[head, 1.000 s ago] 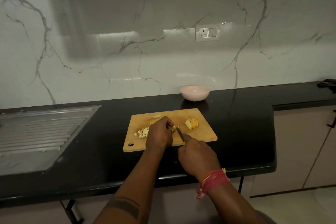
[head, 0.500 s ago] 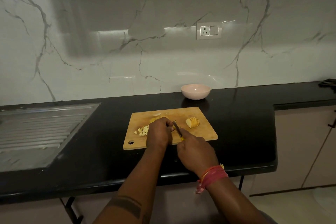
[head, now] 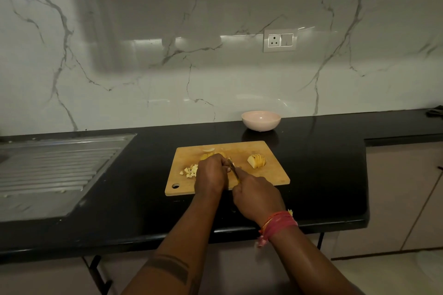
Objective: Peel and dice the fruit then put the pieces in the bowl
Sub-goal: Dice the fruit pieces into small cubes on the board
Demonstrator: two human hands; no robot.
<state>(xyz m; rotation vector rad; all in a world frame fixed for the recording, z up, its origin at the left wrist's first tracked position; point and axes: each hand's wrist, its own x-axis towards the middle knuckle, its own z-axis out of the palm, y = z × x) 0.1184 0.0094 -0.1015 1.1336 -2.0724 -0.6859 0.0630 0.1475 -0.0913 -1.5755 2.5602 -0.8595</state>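
A wooden cutting board (head: 268,175) lies on the black counter. My left hand (head: 211,172) curls over a piece of yellow fruit (head: 207,156) near the board's middle, mostly hiding it. My right hand (head: 256,195) grips a knife (head: 233,170) whose blade points up against the left hand's fingers. A small pile of pale diced pieces (head: 190,170) sits left of my left hand. A sliced fruit chunk (head: 257,160) rests on the board's right side. A thin peel scrap (head: 208,149) lies near the board's far edge. The pink bowl (head: 260,120) stands behind the board by the wall.
A steel sink drainboard (head: 55,163) fills the counter's left part. The black counter's front edge (head: 311,224) runs just under my wrists. A wall socket (head: 280,40) sits above the bowl. A dark object (head: 435,112) lies at the far right of the counter.
The knife has shifted slightly between frames beside my left hand's fingers. Both hands stay at the same place on the board.
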